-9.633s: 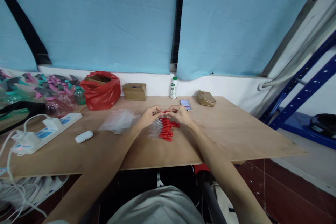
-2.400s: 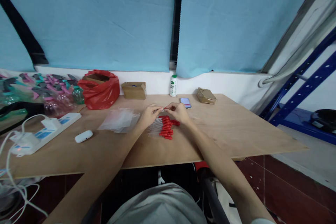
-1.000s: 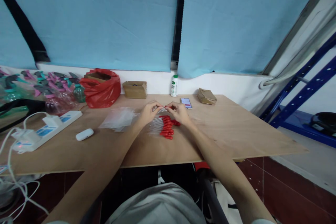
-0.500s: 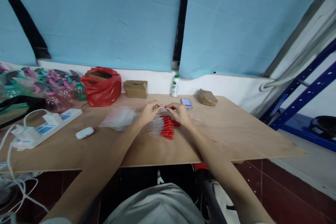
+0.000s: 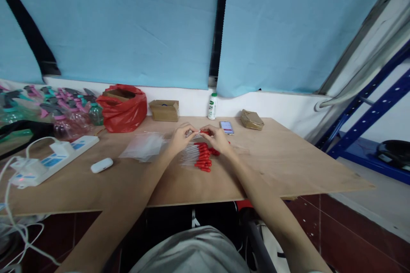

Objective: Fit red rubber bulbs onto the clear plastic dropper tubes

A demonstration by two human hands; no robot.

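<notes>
My left hand (image 5: 182, 138) is closed in a pinch around the thin clear stem of a dropper. My right hand (image 5: 218, 139) pinches the red bulb (image 5: 204, 132) at the other end of that dropper, so the two hands nearly meet. Below them on the table lies a pile of droppers (image 5: 201, 155) with clear stems pointing left and red bulbs to the right. Left of the pile, beside my left forearm, is a stack of clear plastic bags (image 5: 144, 146). My fingers hide part of the held dropper.
A white earbud case (image 5: 101, 165) and a power strip (image 5: 60, 160) lie at left. Behind stand spray bottles (image 5: 75, 117), a red plastic bag (image 5: 123, 113), a cardboard box (image 5: 164, 111), a white bottle (image 5: 212, 106), a phone (image 5: 226, 127) and a brown packet (image 5: 252, 119).
More of the red bulb now shows between my hands, and my right fingers sit further along it. The view has shifted slightly. The pile of droppers looks the same.
</notes>
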